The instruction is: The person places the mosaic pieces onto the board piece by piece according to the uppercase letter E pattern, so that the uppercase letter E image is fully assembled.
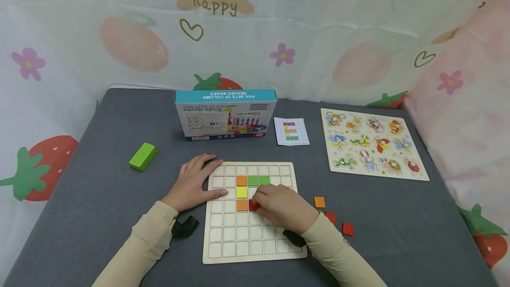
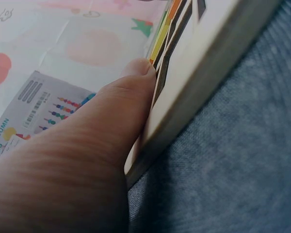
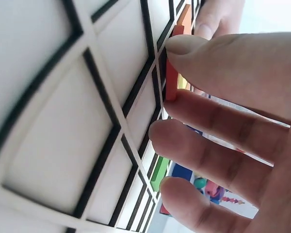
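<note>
A white grid board [image 1: 235, 260] lies on the table, holding orange tiles [image 1: 241, 180], a yellow tile [image 1: 241, 192] and two green tiles [image 1: 258, 180]. My right hand [image 1: 284, 207] pinches a red tile [image 1: 253, 206] beside the lower orange one. The right wrist view shows the red tile [image 3: 171, 73] between thumb and index finger, tilted at its cell, the other fingers over the board. My left hand [image 1: 195, 185] rests at the board's upper left edge, thumb across it and fingers spread; its thumb [image 2: 131, 92] touches the board in the left wrist view.
Right of the board lie an orange tile [image 1: 319, 202] and two red tiles [image 1: 348, 229]. Behind it stand a box [image 1: 226, 116] and a small pattern card [image 1: 292, 141]. A green block [image 1: 143, 157] lies at left, an insect picture board [image 1: 374, 145] at right.
</note>
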Tool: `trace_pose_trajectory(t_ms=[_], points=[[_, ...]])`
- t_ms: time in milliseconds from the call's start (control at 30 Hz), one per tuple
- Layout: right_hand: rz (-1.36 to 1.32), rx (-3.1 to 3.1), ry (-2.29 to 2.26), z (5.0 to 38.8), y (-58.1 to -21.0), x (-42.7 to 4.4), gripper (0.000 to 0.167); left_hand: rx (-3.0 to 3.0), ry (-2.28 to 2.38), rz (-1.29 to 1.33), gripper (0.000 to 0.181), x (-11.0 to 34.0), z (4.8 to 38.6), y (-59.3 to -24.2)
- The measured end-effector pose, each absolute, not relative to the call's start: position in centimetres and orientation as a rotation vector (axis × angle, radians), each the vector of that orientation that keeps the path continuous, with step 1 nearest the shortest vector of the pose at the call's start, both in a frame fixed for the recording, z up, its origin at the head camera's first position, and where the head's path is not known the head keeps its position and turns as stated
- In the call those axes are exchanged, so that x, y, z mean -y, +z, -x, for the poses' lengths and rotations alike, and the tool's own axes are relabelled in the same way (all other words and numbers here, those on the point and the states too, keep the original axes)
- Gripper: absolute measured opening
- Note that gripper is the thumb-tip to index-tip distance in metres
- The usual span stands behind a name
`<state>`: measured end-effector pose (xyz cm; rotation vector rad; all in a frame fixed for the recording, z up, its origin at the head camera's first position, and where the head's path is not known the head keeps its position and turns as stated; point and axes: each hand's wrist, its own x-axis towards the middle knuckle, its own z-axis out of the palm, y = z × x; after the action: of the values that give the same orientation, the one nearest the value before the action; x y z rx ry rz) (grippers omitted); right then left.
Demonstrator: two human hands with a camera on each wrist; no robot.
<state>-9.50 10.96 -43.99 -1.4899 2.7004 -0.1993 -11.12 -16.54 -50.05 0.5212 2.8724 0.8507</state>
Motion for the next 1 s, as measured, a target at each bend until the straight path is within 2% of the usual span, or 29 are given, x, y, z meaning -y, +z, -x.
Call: trace_pose_trajectory(t_ms=[733, 1000], points=[[1.458, -2.731, -0.142, 9.2, -44.5, -10.8, 0.020, -2.870, 0.851, -0.524, 0.085, 16.5, 11.2, -50.0], [1.354, -2.758, -0.188, 9.1, -43.2, -12.2, 0.031, -2.867, 0.848, -0.517, 0.086, 16.5, 11.2, -50.1]])
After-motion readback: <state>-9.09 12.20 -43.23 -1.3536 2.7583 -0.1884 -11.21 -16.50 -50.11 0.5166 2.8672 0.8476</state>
